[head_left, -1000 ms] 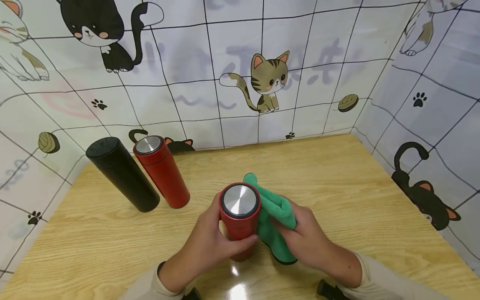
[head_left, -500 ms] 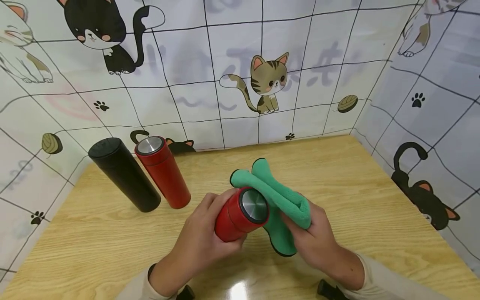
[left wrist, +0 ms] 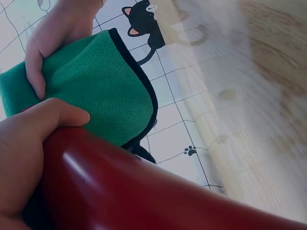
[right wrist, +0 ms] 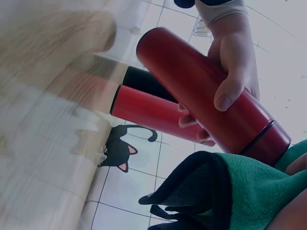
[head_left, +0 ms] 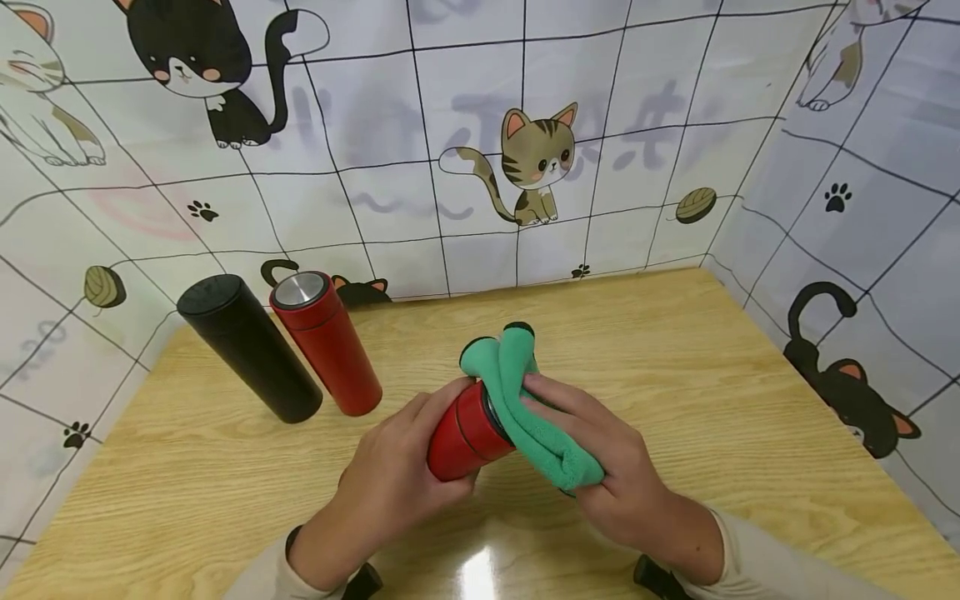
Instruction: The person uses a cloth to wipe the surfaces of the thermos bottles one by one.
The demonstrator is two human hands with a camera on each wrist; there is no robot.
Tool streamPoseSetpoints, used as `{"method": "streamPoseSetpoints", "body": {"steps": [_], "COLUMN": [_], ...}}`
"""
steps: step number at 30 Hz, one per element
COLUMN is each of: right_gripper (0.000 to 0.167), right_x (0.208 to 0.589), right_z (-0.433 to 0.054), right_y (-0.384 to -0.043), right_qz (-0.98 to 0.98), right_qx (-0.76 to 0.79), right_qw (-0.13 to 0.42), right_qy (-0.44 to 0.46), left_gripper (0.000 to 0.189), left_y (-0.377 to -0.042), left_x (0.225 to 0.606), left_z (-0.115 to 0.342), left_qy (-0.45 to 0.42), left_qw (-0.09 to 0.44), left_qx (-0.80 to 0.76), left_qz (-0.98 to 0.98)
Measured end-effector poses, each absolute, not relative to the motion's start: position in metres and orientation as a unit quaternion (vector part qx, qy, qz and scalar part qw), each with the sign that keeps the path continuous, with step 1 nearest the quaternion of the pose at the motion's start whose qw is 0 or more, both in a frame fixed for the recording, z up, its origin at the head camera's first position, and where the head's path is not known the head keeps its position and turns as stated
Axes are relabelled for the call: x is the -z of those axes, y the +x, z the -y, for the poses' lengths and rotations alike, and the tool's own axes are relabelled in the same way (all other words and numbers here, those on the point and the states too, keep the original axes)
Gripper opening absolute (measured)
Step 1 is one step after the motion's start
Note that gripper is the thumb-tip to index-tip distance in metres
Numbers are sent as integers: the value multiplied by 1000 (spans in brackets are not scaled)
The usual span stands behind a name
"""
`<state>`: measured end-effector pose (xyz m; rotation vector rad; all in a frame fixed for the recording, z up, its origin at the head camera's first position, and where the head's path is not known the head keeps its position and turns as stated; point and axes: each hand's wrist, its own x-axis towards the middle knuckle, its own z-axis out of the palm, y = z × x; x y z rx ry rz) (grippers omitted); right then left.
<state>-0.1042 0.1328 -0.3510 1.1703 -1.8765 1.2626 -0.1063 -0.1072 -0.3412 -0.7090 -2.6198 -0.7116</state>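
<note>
My left hand (head_left: 401,454) grips a red thermos flask (head_left: 461,437) round its body, tilted with its lid end toward the right. In the right wrist view the red flask's (right wrist: 192,81) whole length shows, and its base is off the table. My right hand (head_left: 622,467) holds a folded green cloth (head_left: 517,408) with a black edge. The cloth lies against the flask's lid and covers most of the silver top. In the left wrist view the green cloth (left wrist: 105,91) hangs beyond the left thumb.
A black flask (head_left: 247,350) and a second red flask (head_left: 326,346) with a silver top stand side by side at the back left of the wooden table (head_left: 637,333). A white sheet (head_left: 360,200) printed with cats and grid lines hangs behind and at the sides.
The held red flask has gone from upright to tilted and lifted. My right hand has brought the cloth from beside the flask over its lid. The two standing flasks have not moved.
</note>
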Motion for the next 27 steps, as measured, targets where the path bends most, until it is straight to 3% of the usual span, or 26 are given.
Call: {"method": "streamPoseSetpoints", "body": {"steps": [5,11,16,21,27], "right_gripper": [39,59,56,59,57], "right_x": [352,351,351,351,350], "right_z": [-131,-133,-133,-133,-134], "right_y": [-106,-105,-106,-108,-107], "right_qz": [705,736,735,719,734], "right_qx": [-423,-415,-411,-415,-420], "right_qw": [333,318,324,340,317], "right_qy": [462,431,431,443,429], "left_gripper": [87,89,93,90,89], "left_y": [-105,-104,-107,-107,-104], "left_x": [345,347,346,348,348], "left_z": [107,105,106,104,105], "left_qy": [-256,-251,-233,-268,-280], "left_qw": [165,165,183,195,210], "left_qx": [230,223,224,192,171], "left_qz": [924,927,929,924,921]}}
